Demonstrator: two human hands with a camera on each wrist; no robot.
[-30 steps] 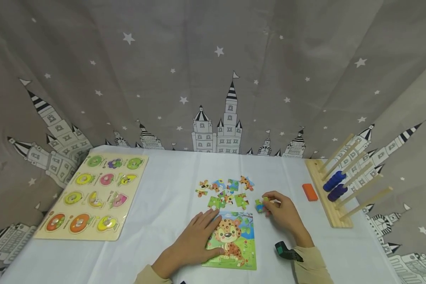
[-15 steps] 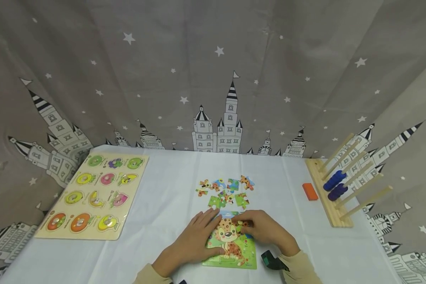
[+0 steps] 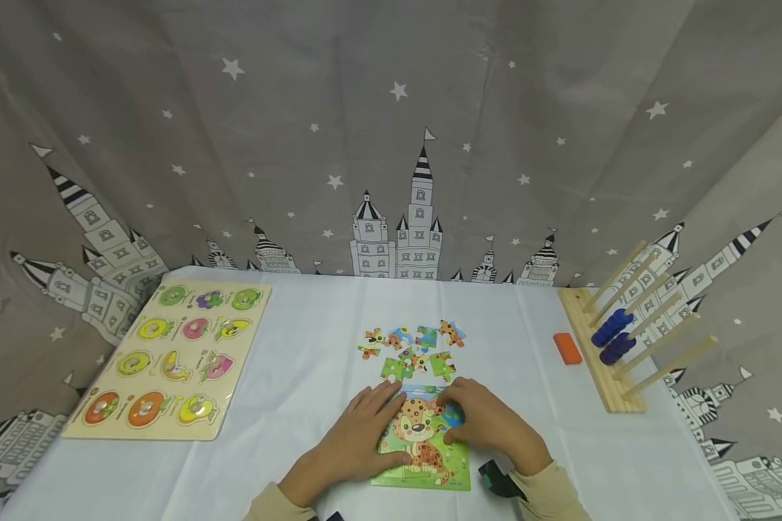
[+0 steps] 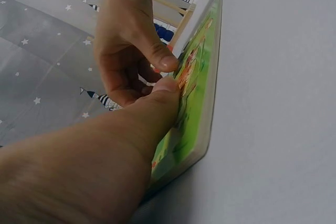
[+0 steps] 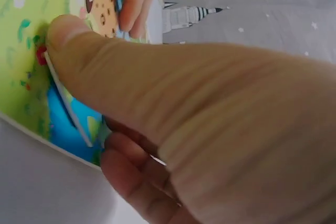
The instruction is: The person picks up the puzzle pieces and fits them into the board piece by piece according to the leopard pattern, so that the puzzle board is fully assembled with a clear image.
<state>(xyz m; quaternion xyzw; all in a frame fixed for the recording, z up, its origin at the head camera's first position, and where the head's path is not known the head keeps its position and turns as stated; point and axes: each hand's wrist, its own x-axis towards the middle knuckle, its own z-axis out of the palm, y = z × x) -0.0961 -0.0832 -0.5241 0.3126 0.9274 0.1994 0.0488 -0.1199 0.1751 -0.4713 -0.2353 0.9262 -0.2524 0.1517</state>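
Observation:
A leopard jigsaw puzzle board (image 3: 452, 474) lies on the white table. My left hand (image 3: 355, 438) rests over its left side, fingers extended and thumb on the lower picture. Over the board's upper right corner, my right hand (image 3: 489, 423) holds a blue and green puzzle piece (image 5: 86, 116) between thumb and fingers. In the right wrist view this piece is tilted, one edge raised over the blue part of the board. The left wrist view shows both thumbs close together in line with the board. Several loose leopard puzzle pieces (image 3: 443, 367) lie just beyond the board.
A wooden fruit knob puzzle (image 3: 189, 376) lies at the left. On the right stands a wooden peg rack (image 3: 602, 362) with blue and purple beads (image 3: 612, 328), an orange block (image 3: 568, 349) beside it. A grey castle-print curtain (image 3: 287, 94) hangs behind the table.
My right hand has carried the puzzle piece left from beside the board to its upper right corner, then spread thumb and fingers further apart there. My left hand has stayed in place.

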